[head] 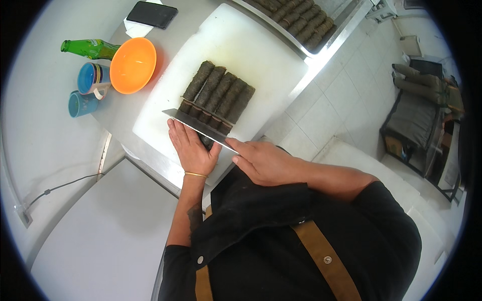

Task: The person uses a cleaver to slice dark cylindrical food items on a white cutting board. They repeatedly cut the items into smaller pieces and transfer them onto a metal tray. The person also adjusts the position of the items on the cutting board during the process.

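Several dark green, nori-like rolls (222,88) lie side by side on a white cutting board (241,41). A cut crosses the row, and shorter dark pieces lie between it and the knife. My right hand (263,161) grips the knife (199,127), its handle hidden in the fist and its long blade lying across the rolls. On the near side of the blade, my left hand (196,150) lies over the near ends of the rolls, fingers extended and thumb out to the right. The part beneath the palm is hidden.
A metal tray (305,50) of similar rolls stands beyond the board. To the left are an orange bowl (131,66), a green glass bottle (90,49), a blue mug (87,77) and a blue cup (81,104). A phone (152,15) rests on white paper.
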`<state>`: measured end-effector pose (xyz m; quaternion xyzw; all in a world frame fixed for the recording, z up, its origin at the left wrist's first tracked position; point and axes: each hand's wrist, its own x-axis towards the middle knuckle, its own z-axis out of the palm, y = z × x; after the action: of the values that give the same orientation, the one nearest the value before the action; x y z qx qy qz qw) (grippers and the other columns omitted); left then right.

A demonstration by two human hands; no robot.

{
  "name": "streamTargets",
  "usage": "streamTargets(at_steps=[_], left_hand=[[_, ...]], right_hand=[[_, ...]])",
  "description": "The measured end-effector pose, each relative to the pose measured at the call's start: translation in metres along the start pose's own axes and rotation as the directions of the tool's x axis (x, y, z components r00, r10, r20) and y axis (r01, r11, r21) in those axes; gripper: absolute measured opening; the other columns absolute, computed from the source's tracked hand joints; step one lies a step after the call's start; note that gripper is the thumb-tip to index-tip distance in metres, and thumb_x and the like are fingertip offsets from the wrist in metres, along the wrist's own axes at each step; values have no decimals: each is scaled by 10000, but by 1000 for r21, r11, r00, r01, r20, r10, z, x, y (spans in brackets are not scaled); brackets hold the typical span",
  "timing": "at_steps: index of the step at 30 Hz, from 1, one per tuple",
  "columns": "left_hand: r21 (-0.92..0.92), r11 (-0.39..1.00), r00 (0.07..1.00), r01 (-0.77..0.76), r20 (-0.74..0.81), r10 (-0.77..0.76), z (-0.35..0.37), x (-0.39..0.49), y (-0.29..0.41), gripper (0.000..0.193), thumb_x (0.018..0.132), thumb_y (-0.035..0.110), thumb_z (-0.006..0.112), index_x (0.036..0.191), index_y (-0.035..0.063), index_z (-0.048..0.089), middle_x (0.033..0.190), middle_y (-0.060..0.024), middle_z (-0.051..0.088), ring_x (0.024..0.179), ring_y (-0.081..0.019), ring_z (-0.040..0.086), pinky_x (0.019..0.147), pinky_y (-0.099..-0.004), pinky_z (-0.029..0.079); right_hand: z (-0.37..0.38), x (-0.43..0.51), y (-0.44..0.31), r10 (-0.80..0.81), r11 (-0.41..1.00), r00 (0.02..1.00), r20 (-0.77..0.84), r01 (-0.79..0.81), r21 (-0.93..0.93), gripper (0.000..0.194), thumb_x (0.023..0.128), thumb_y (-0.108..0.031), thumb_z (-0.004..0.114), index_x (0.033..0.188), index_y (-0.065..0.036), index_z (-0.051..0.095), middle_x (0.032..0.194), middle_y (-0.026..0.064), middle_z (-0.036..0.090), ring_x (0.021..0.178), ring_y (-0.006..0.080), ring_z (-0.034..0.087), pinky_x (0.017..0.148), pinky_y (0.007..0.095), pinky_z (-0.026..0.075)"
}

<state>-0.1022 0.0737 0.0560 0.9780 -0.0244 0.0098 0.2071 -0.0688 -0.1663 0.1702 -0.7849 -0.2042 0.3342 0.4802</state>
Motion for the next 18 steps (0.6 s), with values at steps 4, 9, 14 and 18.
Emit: streamTargets(at_steps=[4,9,14,18], left_hand=[[-4,1000,1000,0,6,0,-2,2,2,1168,878,608,728,1627,-166,278,1709,-399,238,1628,-577,151,1320,-653,135],[10,1000,1000,-11,19,11,-3,2,4,1165,877,591,739,1625,-173,275,1709,-401,237,1622,-584,162,1321,-655,140],[16,1000,1000,4,29,-4,-4,2,4,1170,869,583,751,1625,-172,277,1712,-401,234,1620,-584,166,1319,-658,143],[2,1000,1000,-12,8,12,-4,3,4,1140,861,574,759,1599,-175,317,1700,-399,259,1609,-587,192,1318,-657,153]], right_hand=[[-3,1,0,24,1000,999,34,-24,-6,485,1115,-189,512,1493,112,477,1099,375,718,1026,540,702,911,576,551],[5,8,5,16,1000,999,35,-15,-7,447,1115,-183,514,1466,88,461,1077,354,718,1013,537,695,880,585,542],[0,0,0,143,989,986,91,-139,-47,467,1113,-180,540,1512,51,464,1029,326,708,961,540,683,838,579,532],[0,18,0,14,999,999,39,-13,-32,411,1115,-183,520,1427,77,461,1052,354,712,1000,541,688,873,597,534]])
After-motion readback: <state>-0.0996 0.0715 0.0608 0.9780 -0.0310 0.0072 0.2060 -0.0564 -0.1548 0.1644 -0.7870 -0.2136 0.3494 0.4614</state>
